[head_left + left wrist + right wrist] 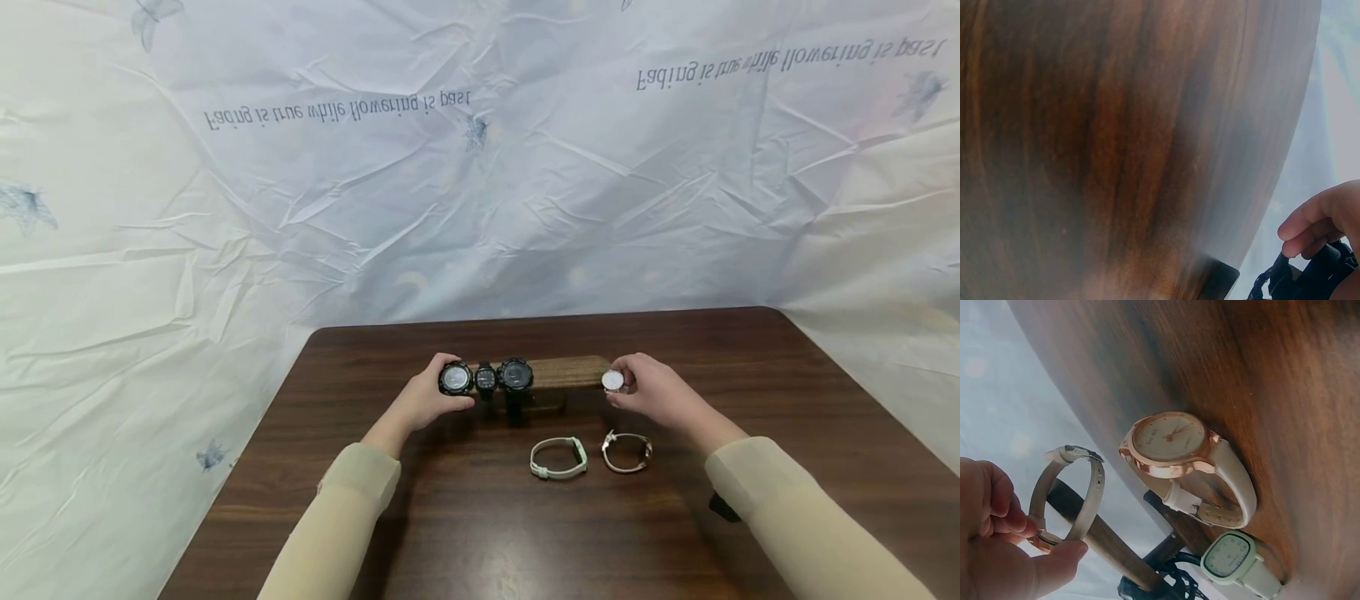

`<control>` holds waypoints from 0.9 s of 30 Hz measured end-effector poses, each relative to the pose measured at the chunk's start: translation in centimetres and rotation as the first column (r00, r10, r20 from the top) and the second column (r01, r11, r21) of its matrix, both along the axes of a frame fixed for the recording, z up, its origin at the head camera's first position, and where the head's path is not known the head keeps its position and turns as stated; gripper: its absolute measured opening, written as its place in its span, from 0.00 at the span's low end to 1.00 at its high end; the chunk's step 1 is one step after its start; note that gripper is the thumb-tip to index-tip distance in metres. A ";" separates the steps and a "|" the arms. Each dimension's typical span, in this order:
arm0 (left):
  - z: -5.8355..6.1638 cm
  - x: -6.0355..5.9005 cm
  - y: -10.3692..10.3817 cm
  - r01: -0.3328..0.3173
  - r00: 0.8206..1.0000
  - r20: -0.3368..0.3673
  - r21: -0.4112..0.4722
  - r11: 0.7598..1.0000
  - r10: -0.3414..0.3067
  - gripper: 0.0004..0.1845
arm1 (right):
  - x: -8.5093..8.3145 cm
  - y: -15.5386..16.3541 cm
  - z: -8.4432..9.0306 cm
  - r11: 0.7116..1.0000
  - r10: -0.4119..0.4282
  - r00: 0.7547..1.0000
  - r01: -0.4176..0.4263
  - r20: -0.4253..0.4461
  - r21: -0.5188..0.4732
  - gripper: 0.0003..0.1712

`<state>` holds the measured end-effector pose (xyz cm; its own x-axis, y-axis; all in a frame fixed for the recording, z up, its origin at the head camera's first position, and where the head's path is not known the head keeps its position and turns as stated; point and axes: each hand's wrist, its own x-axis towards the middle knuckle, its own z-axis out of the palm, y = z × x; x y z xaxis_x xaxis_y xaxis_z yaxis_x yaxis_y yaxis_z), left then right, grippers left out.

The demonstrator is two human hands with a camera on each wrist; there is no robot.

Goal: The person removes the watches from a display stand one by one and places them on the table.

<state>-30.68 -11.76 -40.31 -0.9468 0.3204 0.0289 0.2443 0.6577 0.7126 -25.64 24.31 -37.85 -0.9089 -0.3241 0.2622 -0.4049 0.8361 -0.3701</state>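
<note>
Watches sit at both ends of the wooden bar (573, 370): your left hand (427, 402) grips the black watch (455, 379), your right hand (656, 392) pinches the white watch (612, 380).

3 watches (486, 377) on stand (573, 372); 2 more (589, 455) on table (450, 517) in front.

I read one line, printed twice upside down on the backdrop sheet (480, 208) behind the table (675, 533): "Fading is true while flowering is past". Watch dials unreadable.
</note>
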 end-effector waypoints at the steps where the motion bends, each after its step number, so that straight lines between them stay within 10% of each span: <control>1: 0.0 0.0 0.0 -0.002 1.000 0.001 -0.001 1.000 0.002 0.39 | 0.1 0.0 0.0 1.000 0.006 1.000 -0.006 -0.002 -0.001 0.20; 27: 0.2 0.3 0.1 -0.008 1.000 0.006 -0.006 1.000 0.008 0.38 | 1.4 -4.2 0.8 0.986 0.145 0.988 -0.140 0.053 -0.094 0.21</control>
<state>-30.42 -11.71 -40.09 -0.9495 0.3132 0.0209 0.2346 0.6641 0.7099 -24.25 20.11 -37.10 -0.8701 -0.4291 0.2426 -0.4924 0.7337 -0.4683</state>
